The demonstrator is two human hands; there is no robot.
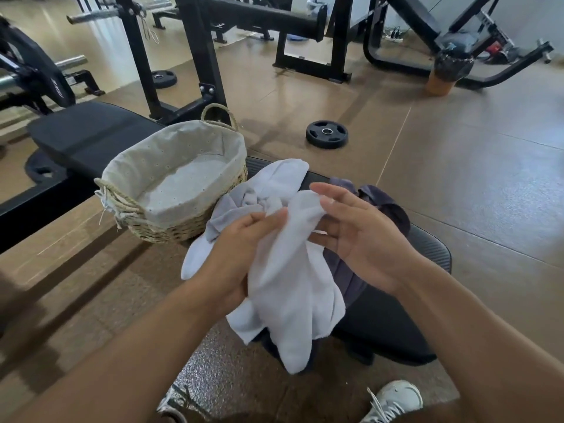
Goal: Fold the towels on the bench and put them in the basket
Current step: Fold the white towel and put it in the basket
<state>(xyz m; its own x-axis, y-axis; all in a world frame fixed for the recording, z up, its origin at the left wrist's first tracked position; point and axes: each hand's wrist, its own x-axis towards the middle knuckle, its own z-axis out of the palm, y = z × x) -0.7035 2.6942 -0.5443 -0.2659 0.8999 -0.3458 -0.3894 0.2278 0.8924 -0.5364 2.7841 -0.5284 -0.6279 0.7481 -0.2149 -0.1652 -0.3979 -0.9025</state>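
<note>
Desk: black padded gym bench, carries everything. Basket sits on it to my left, wicker, cloth-lined, no towel inside that I can see. White towel is bunched and lifted over the desk between both hands; dark towel lies crumpled beneath and behind it. Left hand: fingers curled, pinching a fold of the white towel. Right hand: fingers released and spread, touching the cloth's edge at most. I judge the towel light, limp, not fragile; it will sag. Best hold: find two adjacent corners, pinch, shake flat.
</note>
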